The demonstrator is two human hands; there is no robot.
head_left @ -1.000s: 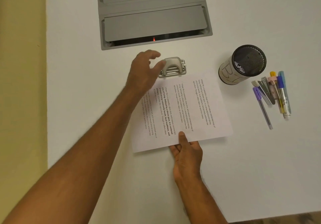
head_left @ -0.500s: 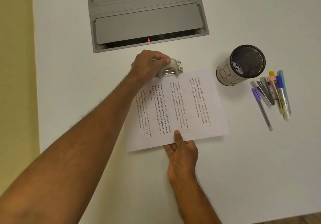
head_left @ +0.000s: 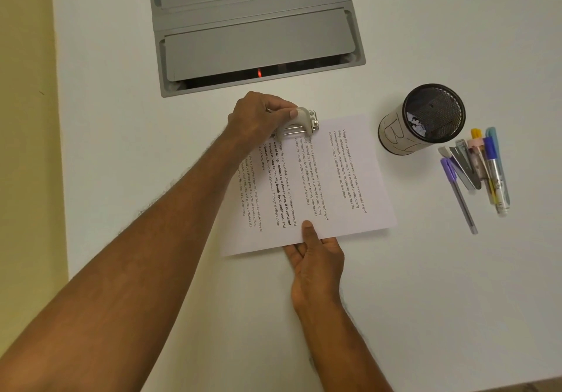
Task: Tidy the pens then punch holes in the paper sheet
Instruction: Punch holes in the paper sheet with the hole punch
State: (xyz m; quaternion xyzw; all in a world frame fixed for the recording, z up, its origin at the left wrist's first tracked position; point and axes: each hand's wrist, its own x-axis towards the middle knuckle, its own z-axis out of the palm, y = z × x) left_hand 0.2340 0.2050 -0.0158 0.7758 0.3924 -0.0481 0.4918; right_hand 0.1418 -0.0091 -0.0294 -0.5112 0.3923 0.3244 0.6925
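A printed paper sheet (head_left: pixel 331 179) lies on the white table, its far edge tucked into a small grey hole punch (head_left: pixel 304 122). My left hand (head_left: pixel 261 116) is closed over the punch's lever from the left. My right hand (head_left: pixel 316 258) pinches the sheet's near edge, thumb on top and fingers beneath. A black mesh pen cup (head_left: pixel 425 118) with a paper label stands to the right of the sheet. Several pens and markers (head_left: pixel 480 169) lie in a loose bunch on the table right of the cup.
A grey metal cable hatch (head_left: pixel 252 27) with a small red light is set into the table beyond the punch. The table's left edge (head_left: pixel 59 148) borders a yellow floor.
My left hand went from open above the punch to closed over its lever. The sheet's far edge slid into the punch. My right hand kept its hold on the near edge.
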